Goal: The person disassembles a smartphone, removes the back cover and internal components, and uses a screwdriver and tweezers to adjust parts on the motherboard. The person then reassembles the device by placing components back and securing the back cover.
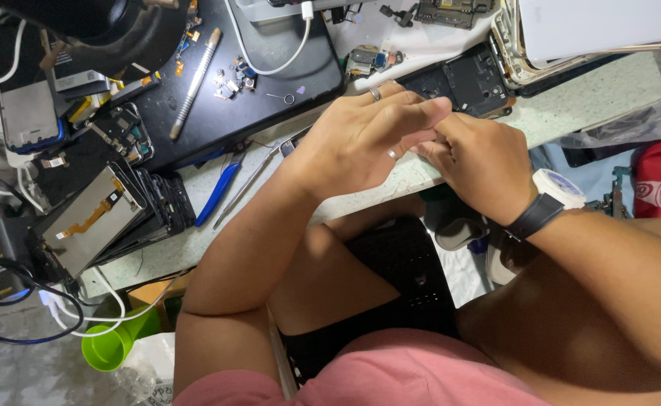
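I see both hands meeting at the near edge of the pale speckled surface (593, 98). The left hand (360, 139), with two rings, has its fingers (413, 113) curled with the thumb pressed toward the right hand (481, 162), which wears a white-faced watch on a black strap (552, 197). The right hand's fingers are pinched closed at the meeting point, but whatever sits between the two hands is too small and too covered for me to tell; I cannot say whether either hand truly grips it.

Just behind the hands, touching the back of the left hand's knuckles, lies a black plastic phone mid-frame with cut-outs (469, 79). I judge it light, thin and stiff but easy to crack, best taken by its long outer edges and not across the openings.

Toward the left edge a black rubbery work mat (217, 113) carries a slim metal-handled screwdriver (195, 83), a small heap of tiny parts (232, 79) and a white cable (285, 64). Blue-handled pliers (217, 194) and thin tweezers (248, 184) lie just off the mat's near edge. At the left corner stands a stack of stripped phone screens (101, 214).

A green plastic cup (116, 342) sits below the surface edge on its side; I see nothing inside.
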